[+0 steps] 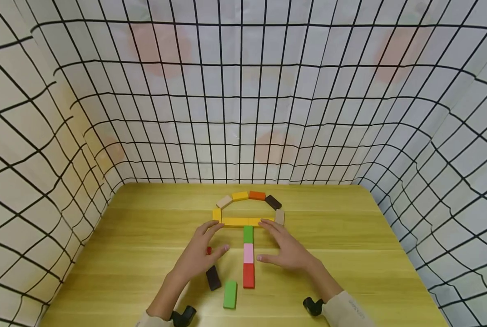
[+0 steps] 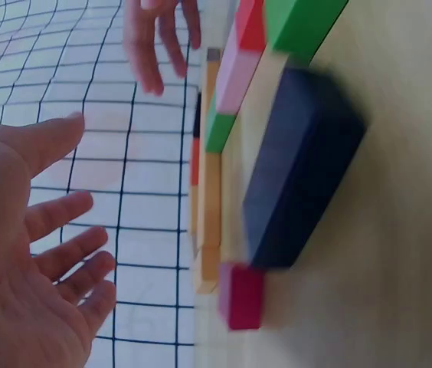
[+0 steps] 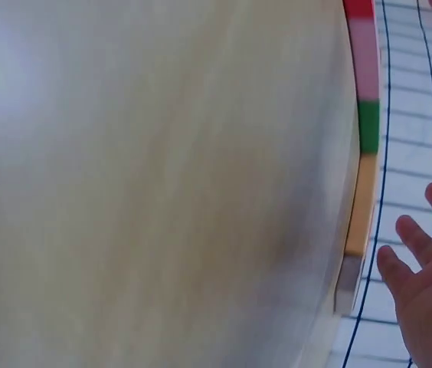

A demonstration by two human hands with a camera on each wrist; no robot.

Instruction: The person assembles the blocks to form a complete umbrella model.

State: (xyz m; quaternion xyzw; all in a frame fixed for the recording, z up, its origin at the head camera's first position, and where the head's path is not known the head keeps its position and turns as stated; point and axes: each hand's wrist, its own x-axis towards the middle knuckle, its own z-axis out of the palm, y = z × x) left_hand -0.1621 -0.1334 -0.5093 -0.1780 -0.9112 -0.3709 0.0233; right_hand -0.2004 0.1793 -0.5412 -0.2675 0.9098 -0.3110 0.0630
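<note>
My left hand hovers over the left part of the layout, fingers loosely spread, holding nothing. Opposite it, my right hand is likewise spread and empty. In the head view the fingertips of both overlap the yellow row, though the wrist views show them above the blocks. Down from that row runs a line of a green block, a pink block and a red block. An arch of blocks, including an orange block and a dark block, curves above the row.
Below the left hand lie a loose black block and a small red block, partly hidden by that hand. A light green block lies nearer the front. Black wire grid encloses the wooden table at back and sides.
</note>
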